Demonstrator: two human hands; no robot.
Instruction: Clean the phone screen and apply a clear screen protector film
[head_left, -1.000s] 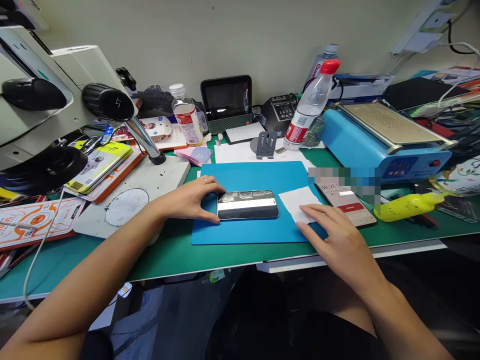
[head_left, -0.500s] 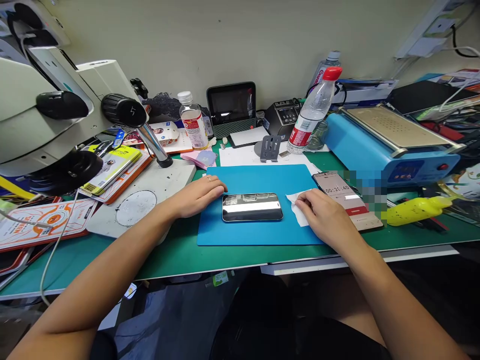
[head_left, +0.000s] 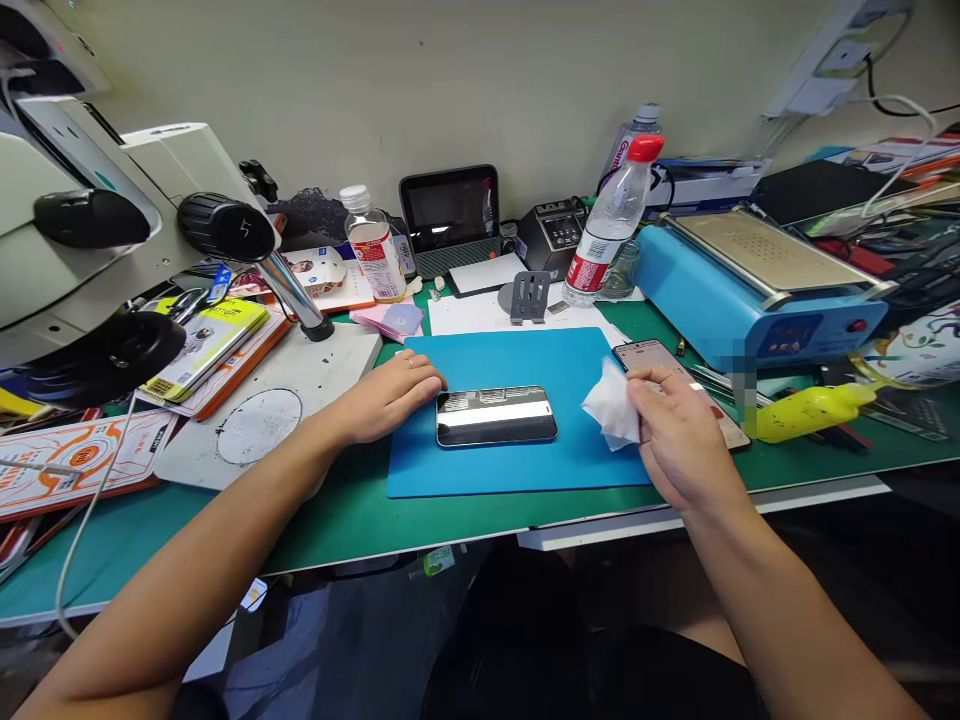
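A smartphone [head_left: 496,415] with a dark, reflective screen lies face up on the blue mat [head_left: 517,475]. My left hand [head_left: 390,395] rests at the mat's left edge, fingers stretched out flat, tips close to the phone's upper left corner; it holds nothing. Pinched between the thumb and fingers of my right hand [head_left: 679,430] is a white wipe [head_left: 613,405], hanging crumpled above the mat's right side. Behind that hand, partly covered by it, lies a second phone [head_left: 651,352] with a light screen.
On the left stands a microscope [head_left: 225,228] over its white base [head_left: 341,365]. A blue heating plate machine [head_left: 720,300] is at the right, with a yellow bottle [head_left: 810,412] before it. A red-capped bottle [head_left: 604,240] and a grey phone stand [head_left: 529,298] are behind the mat.
My right hand has lifted the white wipe off the mat and turned, so the wipe now hangs in the air. My left hand stays in place. The view has shifted slightly.
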